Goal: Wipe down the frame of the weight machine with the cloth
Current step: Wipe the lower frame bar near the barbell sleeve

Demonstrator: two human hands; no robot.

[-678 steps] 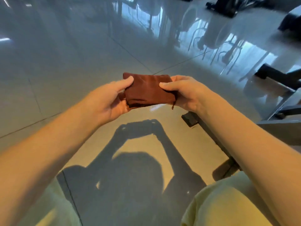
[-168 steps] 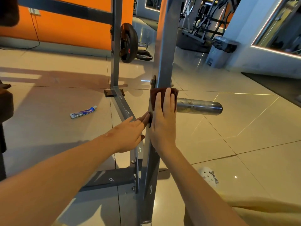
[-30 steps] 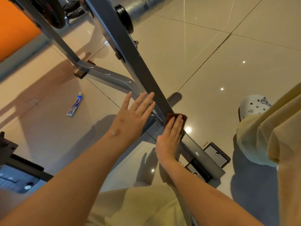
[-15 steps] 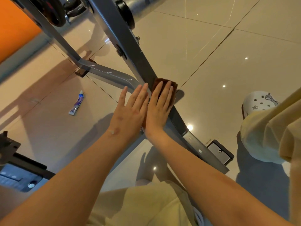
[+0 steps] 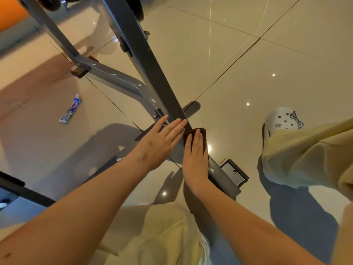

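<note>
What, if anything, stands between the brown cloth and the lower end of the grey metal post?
Nothing visible: past the right hand pressing the brown cloth, the grey metal post is bare down to its black-edged foot plate. The left hand lies to the side.

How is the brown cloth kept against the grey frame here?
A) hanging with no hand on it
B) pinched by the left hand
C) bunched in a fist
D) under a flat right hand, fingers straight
D: the right hand lies flat on the cloth, pressing it to the frame, fingers straight.
</note>
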